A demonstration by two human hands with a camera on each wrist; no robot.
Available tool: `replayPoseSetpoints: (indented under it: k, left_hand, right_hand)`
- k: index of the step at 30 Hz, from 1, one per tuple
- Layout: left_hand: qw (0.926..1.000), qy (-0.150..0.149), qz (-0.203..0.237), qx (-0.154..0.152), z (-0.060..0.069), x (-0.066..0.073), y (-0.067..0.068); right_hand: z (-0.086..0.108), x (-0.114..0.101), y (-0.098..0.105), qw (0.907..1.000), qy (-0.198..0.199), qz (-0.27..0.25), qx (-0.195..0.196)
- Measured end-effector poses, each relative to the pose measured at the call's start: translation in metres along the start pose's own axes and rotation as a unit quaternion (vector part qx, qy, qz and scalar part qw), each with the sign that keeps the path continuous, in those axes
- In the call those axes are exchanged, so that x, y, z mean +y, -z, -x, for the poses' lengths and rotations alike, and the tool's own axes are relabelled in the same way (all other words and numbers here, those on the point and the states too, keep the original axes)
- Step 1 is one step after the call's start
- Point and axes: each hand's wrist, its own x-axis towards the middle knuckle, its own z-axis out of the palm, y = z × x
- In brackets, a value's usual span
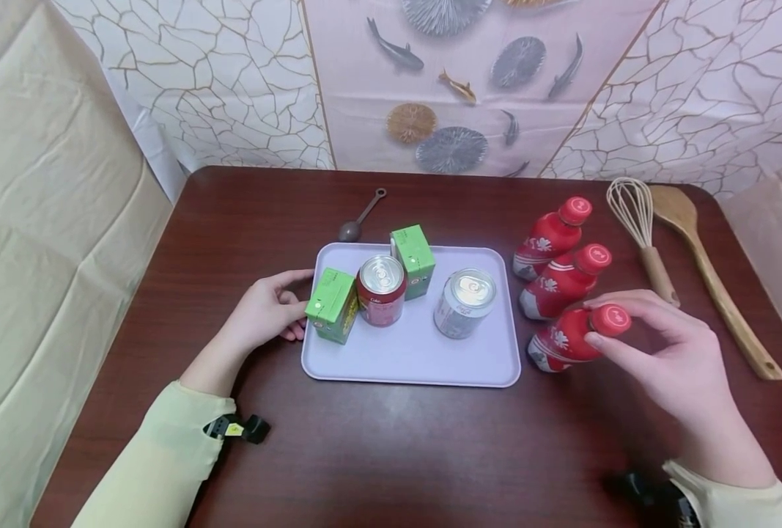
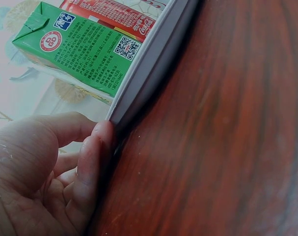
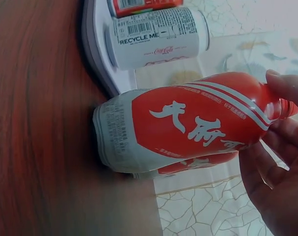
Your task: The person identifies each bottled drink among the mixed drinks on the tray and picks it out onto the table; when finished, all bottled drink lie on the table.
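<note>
A light purple tray [image 1: 391, 363] bears two green drink cartons [image 1: 333, 301], a red Coke can [image 1: 382, 293] and a silver-white can [image 1: 465, 304]. At the tray's left edge, my left hand [image 1: 268, 312] holds the rim between thumb and fingers, close to the front carton [image 2: 85, 54]. On the right, three red bottles [image 1: 549, 238] stand in a row beside the tray. My right hand [image 1: 670, 352] grips the nearest red bottle [image 3: 188, 123] round its neck, just under the cap. That bottle partly hides another one in the right wrist view.
Behind the tray lies a dark measuring spoon [image 1: 358, 224]. A whisk [image 1: 637, 220] and a wooden spatula [image 1: 714, 271] lie at the right of the brown table [image 1: 377, 455]. Patterned cloth [image 1: 232, 88] hangs along the table's back edge.
</note>
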Motion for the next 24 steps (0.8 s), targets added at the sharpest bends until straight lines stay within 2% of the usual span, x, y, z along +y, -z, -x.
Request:
replayPoseSetpoints:
  k: [6,13,17,18,21,23,24]
  left_hand:
    - [1.0,-0.002,-0.009,-0.003,-0.001,0.002,0.0]
    - [0.9998,-0.001,-0.018,-0.008,-0.003,0.004,-0.002]
    - [0.9998,-0.005,-0.017,-0.009,-0.004,0.005,-0.006]
    - [0.9998,-0.006,-0.017,-0.011,-0.004,0.005,-0.007]
    - [0.9997,-0.007,-0.022,-0.011,-0.002,0.006,-0.006]
    - [0.9995,-0.006,-0.028,-0.009,0.002,0.006,-0.003]
    - [0.9994,-0.006,-0.033,-0.007,0.004,0.005,-0.001]
  right_hand:
    - [0.002,0.001,0.007,0.9994,0.023,0.017,-0.021]
    - [0.005,0.001,0.01,0.9989,0.028,0.017,-0.034]
    - [0.01,0.004,0.019,0.9975,0.027,0.01,-0.065]
    - [0.012,0.006,0.022,0.9968,0.03,-0.005,-0.074]
    - [0.017,0.014,0.03,0.9907,0.033,-0.106,-0.08]
    - [0.019,0.02,0.029,0.9836,0.027,-0.17,-0.053]
    - [0.018,0.022,0.028,0.9827,0.012,-0.182,-0.033]
